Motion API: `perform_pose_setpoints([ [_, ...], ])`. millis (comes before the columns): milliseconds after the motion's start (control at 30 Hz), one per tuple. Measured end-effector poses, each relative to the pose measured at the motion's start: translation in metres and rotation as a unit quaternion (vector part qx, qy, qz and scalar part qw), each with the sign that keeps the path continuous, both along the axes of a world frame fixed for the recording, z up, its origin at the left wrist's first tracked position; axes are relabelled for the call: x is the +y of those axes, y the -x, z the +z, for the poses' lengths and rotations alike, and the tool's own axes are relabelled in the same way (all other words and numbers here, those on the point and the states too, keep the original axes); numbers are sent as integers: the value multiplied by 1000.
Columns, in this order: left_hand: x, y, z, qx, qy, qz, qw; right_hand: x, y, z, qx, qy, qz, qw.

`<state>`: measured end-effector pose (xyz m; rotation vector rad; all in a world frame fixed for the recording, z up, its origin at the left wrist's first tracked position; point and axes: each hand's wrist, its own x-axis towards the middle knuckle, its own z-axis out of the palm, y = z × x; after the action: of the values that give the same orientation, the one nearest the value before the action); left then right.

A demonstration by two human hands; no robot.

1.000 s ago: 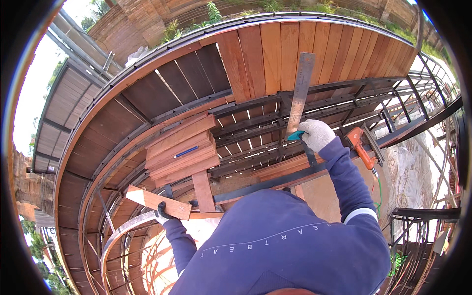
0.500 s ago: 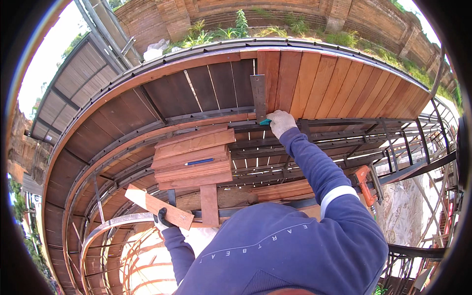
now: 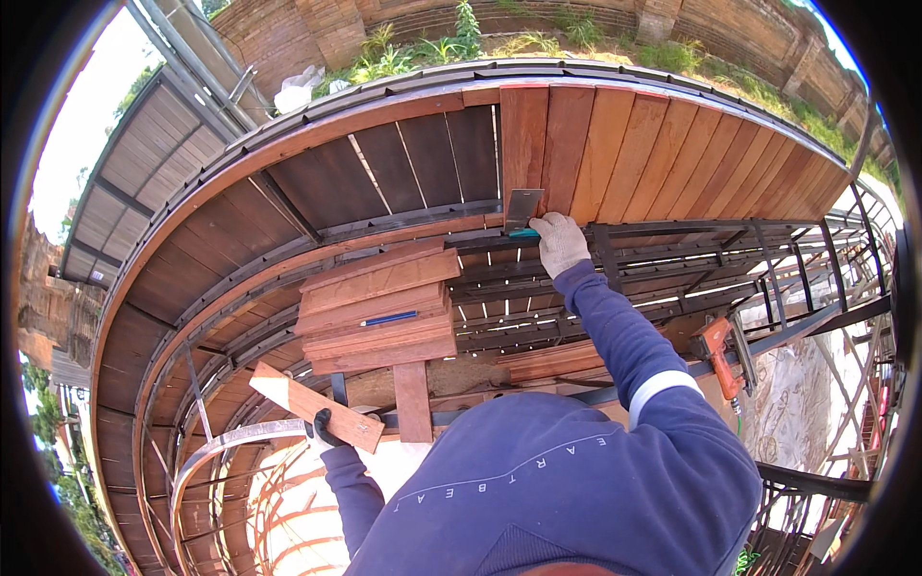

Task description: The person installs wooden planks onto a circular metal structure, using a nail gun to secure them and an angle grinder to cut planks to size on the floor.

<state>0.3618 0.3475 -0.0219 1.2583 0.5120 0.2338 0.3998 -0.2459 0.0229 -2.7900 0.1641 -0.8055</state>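
My right hand [image 3: 562, 243], in a pale knit glove, is closed on the teal handle of a try square [image 3: 523, 206]. Its metal blade stands over the lower end of the leftmost reddish board [image 3: 523, 130] in a fitted row; I cannot tell whether it touches the wood. My left hand [image 3: 327, 429], in a glove with dark fingertips, grips a short wooden plank [image 3: 317, 406] with a slanted pale end. Ahead of it, several cut boards [image 3: 375, 317] lie stacked, a blue pencil [image 3: 389, 318] resting on top.
An orange nail gun [image 3: 718, 355] with a hose hangs at the right on the metal frame [image 3: 797, 331]. A single board [image 3: 413, 401] extends toward me below the stack. Curved tiers with dark panels [image 3: 211, 259] sweep left. Beyond stand weeds and a brick wall [image 3: 538, 21].
The try square's blade has tilted and drawn back toward me, appearing much shorter over the board. My right hand stays on its handle. My left hand still holds the plank, shifted slightly right.
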Motion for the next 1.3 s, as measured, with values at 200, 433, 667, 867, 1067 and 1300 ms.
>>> perform_pose_setpoints([
  [200, 3, -1, 0, 1, 8, -13, 1000, -4, 1, 5, 32, -29, -12, 999],
  [433, 5, 0, -3, 7, -17, -6, 1000, 5, 1, 18, 26, 50, -40, 998],
  [667, 0, -5, 2, -6, -29, -21, 999, -1, -3, 10, 34, 36, -41, 998],
  [867, -1, -2, 5, -3, -52, -15, 999, -2, -7, 9, 77, 31, -45, 996],
  [1067, 1, -4, 4, 1, -51, -19, 999, -1, -9, 14, 116, 50, -51, 991],
  [1300, 2, -4, 1, -13, -20, -29, 999, -1, -9, 17, 131, 62, -50, 988],
])
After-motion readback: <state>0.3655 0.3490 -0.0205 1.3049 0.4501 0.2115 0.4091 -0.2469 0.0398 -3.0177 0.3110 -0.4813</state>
